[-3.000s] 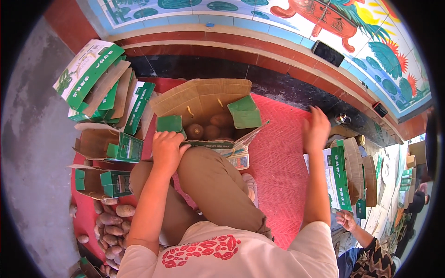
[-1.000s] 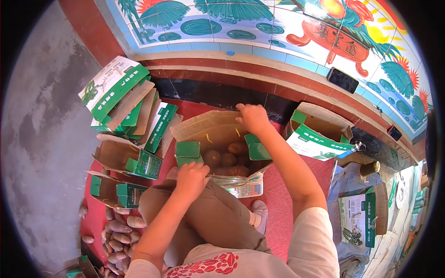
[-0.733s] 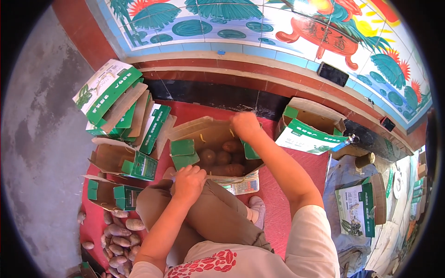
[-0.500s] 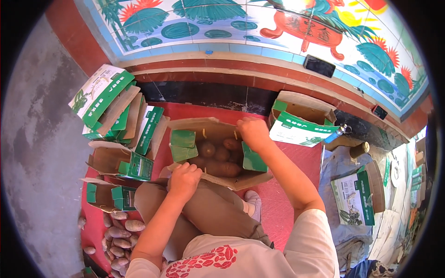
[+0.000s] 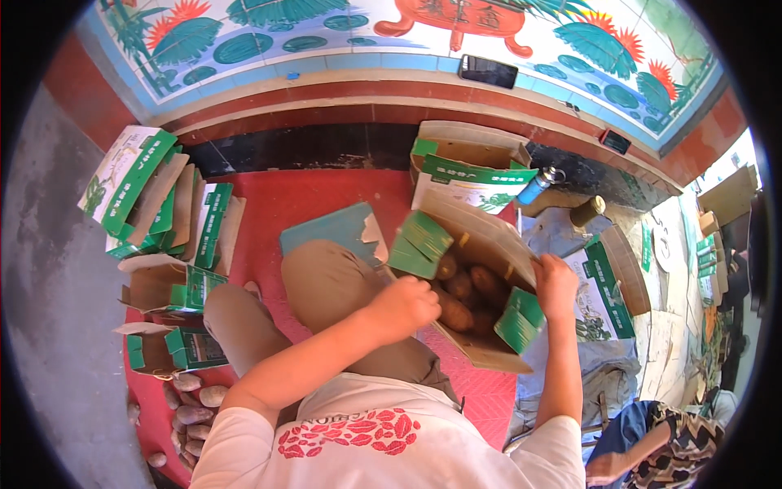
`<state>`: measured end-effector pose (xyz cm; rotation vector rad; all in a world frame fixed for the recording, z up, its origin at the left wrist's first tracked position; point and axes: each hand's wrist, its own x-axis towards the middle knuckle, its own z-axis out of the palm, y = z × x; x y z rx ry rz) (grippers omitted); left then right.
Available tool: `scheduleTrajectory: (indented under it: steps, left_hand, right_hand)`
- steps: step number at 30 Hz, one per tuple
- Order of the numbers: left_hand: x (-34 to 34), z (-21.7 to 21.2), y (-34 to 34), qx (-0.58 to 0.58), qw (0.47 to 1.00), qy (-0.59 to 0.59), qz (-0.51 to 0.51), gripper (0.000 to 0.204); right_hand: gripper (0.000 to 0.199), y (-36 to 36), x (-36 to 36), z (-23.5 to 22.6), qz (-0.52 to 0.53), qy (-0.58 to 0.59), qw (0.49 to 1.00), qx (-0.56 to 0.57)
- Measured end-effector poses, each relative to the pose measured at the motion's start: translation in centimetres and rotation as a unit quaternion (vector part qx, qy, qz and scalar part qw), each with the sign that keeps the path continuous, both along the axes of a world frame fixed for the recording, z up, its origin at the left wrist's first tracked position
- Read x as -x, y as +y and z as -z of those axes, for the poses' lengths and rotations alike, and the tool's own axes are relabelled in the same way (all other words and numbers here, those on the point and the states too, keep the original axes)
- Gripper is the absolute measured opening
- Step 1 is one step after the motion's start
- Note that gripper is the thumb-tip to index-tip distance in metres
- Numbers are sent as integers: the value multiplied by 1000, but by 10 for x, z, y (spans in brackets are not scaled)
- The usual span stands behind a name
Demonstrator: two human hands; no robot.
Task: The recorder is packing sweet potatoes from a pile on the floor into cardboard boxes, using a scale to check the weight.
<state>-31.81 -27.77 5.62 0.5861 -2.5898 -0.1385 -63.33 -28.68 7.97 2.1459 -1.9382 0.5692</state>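
An open cardboard box with green end flaps is held tilted over my right knee's side. Several reddish-brown tubers, apparently sweet potatoes, lie inside it. My left hand is closed on the near edge of the box. On the opposite edge, my right hand grips the cardboard. A flat teal slab with a torn pale corner lies on the red mat beside my knee.
Stacked cartons and open boxes stand at left, near loose sweet potatoes. Another open box and a blue bottle stand by the wall. A phone rests on the ledge. Another person's arm shows lower right.
The box with the sweet potatoes has moved to the right and turned, both hands going with it. The teal slab has come into sight where the box stood. My view has shifted right.
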Motion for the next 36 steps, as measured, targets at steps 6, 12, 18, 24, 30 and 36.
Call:
scheduleTrajectory:
  steps: [6,12,18,24,30,36]
  left_hand:
    - [94,49,36,-23,987,17,160,6]
    - [122,48,30,-97,982,-41,154,9]
    - [52,-16,-20,-232,969,83,14,8]
    - [18,-106,1,-423,868,253,62,15]
    - [19,-155,32,-210,887,366,188,17]
    - [34,-157,23,-150,858,371,323,39]
  right_hand:
    - [20,111,103,12,176,71,976,-108]
    - [12,201,190,83,289,186,868,-359]
    - [23,118,210,64,273,49,942,-191]
    - [60,24,289,95,293,45,949,-110]
    - [85,2,320,131,452,75,852,-254]
    - [24,17,322,147,274,87,907,-306]
